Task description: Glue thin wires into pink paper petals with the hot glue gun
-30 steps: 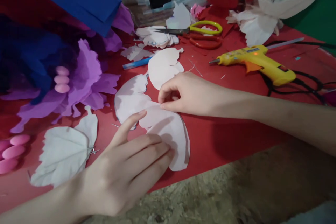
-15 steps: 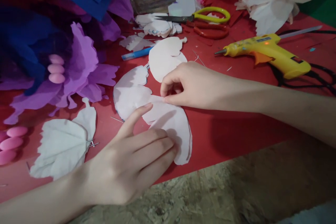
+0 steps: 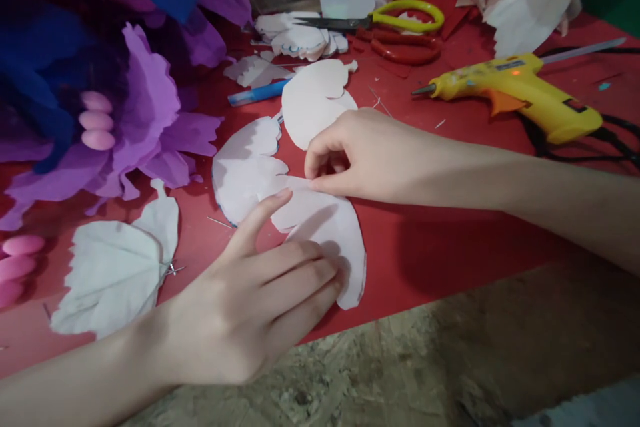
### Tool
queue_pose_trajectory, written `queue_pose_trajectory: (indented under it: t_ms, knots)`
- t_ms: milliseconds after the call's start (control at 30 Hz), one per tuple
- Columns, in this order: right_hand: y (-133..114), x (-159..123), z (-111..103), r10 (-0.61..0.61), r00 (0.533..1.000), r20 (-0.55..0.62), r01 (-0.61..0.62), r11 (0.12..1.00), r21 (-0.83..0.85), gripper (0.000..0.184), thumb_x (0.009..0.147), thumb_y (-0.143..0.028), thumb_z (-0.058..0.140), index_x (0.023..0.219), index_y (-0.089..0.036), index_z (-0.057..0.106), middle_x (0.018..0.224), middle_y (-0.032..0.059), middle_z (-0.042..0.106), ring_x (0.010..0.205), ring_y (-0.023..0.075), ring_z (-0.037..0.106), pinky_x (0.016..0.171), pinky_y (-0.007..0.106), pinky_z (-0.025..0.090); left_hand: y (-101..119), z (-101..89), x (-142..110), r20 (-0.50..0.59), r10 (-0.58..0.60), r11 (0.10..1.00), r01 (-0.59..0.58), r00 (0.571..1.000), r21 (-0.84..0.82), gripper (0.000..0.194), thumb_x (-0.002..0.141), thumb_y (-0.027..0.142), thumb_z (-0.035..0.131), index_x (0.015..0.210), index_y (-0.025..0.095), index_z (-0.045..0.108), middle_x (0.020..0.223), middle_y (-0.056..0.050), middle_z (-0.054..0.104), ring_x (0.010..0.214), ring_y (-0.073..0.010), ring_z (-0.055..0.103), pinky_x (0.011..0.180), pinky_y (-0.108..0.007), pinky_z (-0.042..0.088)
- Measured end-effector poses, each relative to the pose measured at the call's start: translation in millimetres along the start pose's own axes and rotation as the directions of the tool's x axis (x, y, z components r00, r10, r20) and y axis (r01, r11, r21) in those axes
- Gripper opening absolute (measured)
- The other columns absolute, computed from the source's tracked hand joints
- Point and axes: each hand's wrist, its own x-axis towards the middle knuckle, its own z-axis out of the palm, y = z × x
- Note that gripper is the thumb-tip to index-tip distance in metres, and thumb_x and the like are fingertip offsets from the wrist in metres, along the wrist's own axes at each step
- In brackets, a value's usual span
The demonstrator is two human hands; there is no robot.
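A white, wing-shaped paper cutout (image 3: 345, 227) lies near the front edge of the red tabletop. My right hand (image 3: 335, 153) pinches its upper edge between thumb and curled fingers. Stretched flat over its lower part are the fingers of my left hand (image 3: 260, 300), with the thumb raised toward the upper left. A second white paper cutout (image 3: 245, 167) touches it on the left, and a cream wing-shaped cutout (image 3: 315, 103) lies just behind my right hand. Beside my left forearm rests a pale fabric-like butterfly shape (image 3: 113, 273) with a thin wire at its side.
A yellow glue gun (image 3: 520, 90) with a lit orange light lies at the right. Scissors (image 3: 400, 30) with yellow and red handles lie at the back, near a blue pen (image 3: 257, 93). Purple paper petals (image 3: 150, 100) crowd the left. The red table's edge (image 3: 400, 310) runs along the front.
The whole view has shifted slightly, with the table items appearing a little higher. Both hands keep nearly the same hold and place on the paper cutout.
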Motion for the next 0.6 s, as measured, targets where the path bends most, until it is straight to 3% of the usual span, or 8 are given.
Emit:
queue_pose_trajectory:
  t_ms: [267, 600]
  knots:
    - [3.4, -0.6, 1.5, -0.024, 1.000, -0.010, 0.024, 1.000, -0.014, 0.009, 0.075, -0.015, 0.060, 0.067, -0.015, 0.063, 0.058, -0.0050, 0.054, 0.050, 0.0015, 0.038, 0.046, 0.017, 0.027, -0.2, 1.3, 2.0, -0.042, 0.031, 0.999, -0.030, 0.999, 0.014, 0.036, 0.096, 0.007, 0.025, 0.097, 0.015, 0.060, 0.090, 0.003, 0.072, 0.087, -0.0086, 0.063, 0.118, -0.042, 0.008]
    - [1.1, -1.3, 0.6, -0.054, 0.999, -0.005, 0.054, 0.998, -0.027, 0.009, 0.075, -0.011, 0.059, 0.074, -0.015, 0.067, 0.064, -0.0044, 0.058, 0.055, 0.0021, 0.043, 0.052, 0.017, 0.030, -2.3, 2.4, -0.8, 0.007, 0.028, 0.999, -0.028, 1.000, -0.021, 0.035, 0.095, 0.007, 0.027, 0.100, 0.016, 0.060, 0.096, 0.005, 0.071, 0.089, -0.0071, 0.062, 0.118, -0.037, 0.003]
